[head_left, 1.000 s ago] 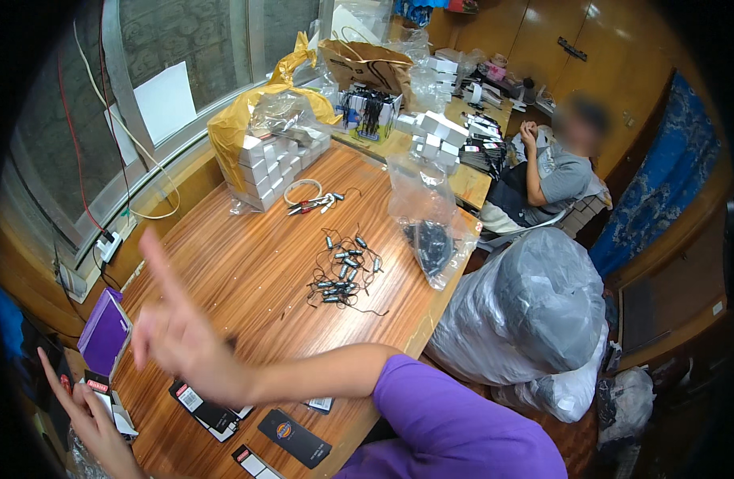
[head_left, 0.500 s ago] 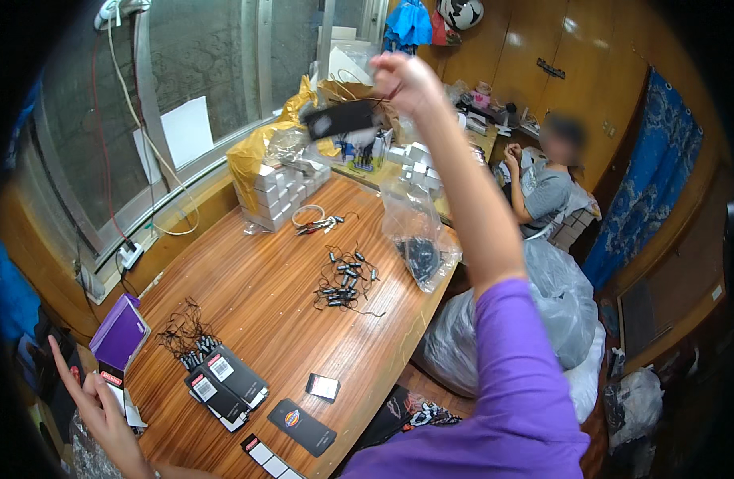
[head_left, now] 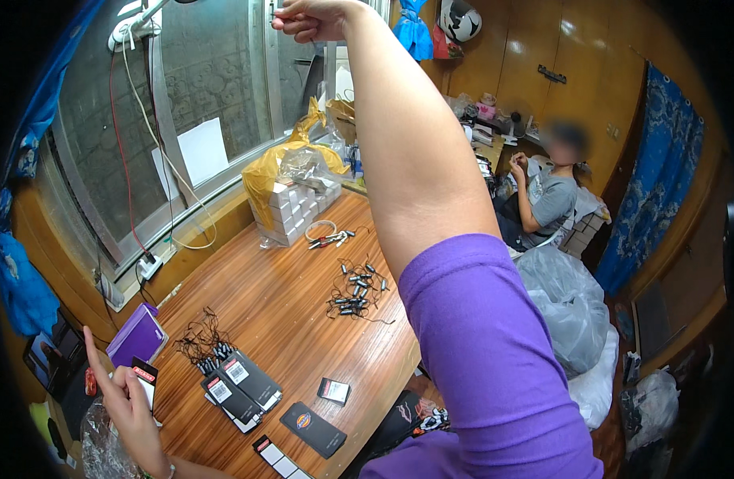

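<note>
While the right hand [head_left: 313, 21] is raised, fingers curled, any grip unclear, left hand [head_left: 134, 417], forefinger extended, beside a red-topped tag [head_left: 146, 370], hold unclear, black tags [head_left: 257, 385] near the bench's [head_left: 295, 299] left edge.

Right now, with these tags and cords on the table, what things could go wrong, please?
The heap of black cords lies tangled, so pulling one might drag others along. The dark card lies close to the edge of the wooden table, where a brush of the purple sleeve could knock it off. The thin cords at the top of the tag stacks cross each other and may knot.
</note>
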### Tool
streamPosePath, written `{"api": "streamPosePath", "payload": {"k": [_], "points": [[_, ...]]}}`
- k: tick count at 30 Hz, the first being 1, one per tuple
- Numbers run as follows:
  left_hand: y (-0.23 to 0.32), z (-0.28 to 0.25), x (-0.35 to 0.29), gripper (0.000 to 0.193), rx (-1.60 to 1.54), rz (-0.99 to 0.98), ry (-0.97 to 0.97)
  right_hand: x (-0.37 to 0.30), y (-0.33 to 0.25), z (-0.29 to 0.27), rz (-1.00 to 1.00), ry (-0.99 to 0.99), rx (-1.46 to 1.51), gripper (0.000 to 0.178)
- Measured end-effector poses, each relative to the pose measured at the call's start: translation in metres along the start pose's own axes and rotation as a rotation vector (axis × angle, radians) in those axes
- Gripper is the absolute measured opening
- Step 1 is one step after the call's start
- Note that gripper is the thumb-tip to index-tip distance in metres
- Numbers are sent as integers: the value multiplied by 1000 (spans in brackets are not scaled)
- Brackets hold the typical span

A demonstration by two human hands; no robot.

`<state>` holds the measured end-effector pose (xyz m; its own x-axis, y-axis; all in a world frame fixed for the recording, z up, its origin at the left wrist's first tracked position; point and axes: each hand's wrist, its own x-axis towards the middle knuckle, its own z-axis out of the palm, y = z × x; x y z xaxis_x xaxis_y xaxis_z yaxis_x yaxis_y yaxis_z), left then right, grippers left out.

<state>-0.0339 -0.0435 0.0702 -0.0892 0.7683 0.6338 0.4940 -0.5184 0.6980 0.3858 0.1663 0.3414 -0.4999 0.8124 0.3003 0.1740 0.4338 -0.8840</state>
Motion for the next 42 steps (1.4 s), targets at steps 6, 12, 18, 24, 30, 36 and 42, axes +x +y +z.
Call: {"api": "streamPosePath", "payload": {"k": [6,12,18,24,30,36,42], "points": [[6,-2,-3,56,3,-45,7,-33,-13,25,54,-164,-37,24],[4,-11,-4,54,23,-3,29,-75,23,48,-39,-306,-188,43],[7,-9,-4,54,-1,-44,43,-151,36,164,-184,-834,52,28],[3,17,0,55,-46,-59,-74,-217,46,255,-1142,-1246,233,21],[-4,-8,-1,56,128,-1,47,-204,64,275,-1599,-1374,292,58],[18,-10,8,46,153,-82,34,-203,100,267,-1595,-1318,425,47],[0,14,16,43,180,-156,-115,-194,114,243,-1486,-1267,484,38]]}}
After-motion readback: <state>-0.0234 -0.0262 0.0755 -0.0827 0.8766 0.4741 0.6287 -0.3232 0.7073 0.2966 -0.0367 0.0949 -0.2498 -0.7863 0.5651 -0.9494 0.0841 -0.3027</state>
